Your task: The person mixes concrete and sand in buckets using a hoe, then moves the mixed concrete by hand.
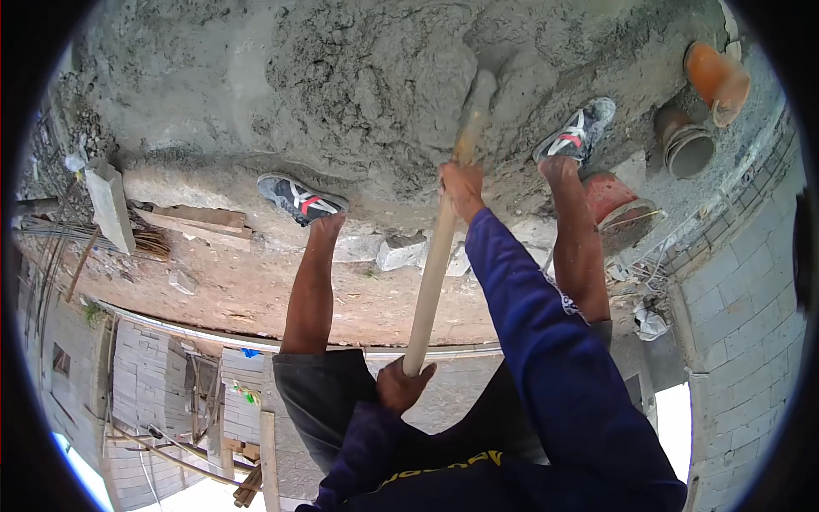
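Observation:
Both my hands are closed around the long wooden handle [433, 286] of a shovel. Its lower end slants into a heap of wet grey concrete [367, 94], and the blade is buried or smeared over, so its shape is hidden. My right hand [462, 188] grips the shaft low down, close to the mix. At the upper end, near my left thigh, my left hand [403, 386] wraps around the handle. My feet stand apart on either side of the shaft, at the near edge of the concrete.
An orange bucket [715, 81], a grey-coated bucket [685, 145] and a reddish bucket [612, 200] lie at the right. Broken blocks [401, 253] line the concrete's near edge. A slab [109, 205] and steel rods [102, 237] lie left. A block wall [742, 316] rises at right.

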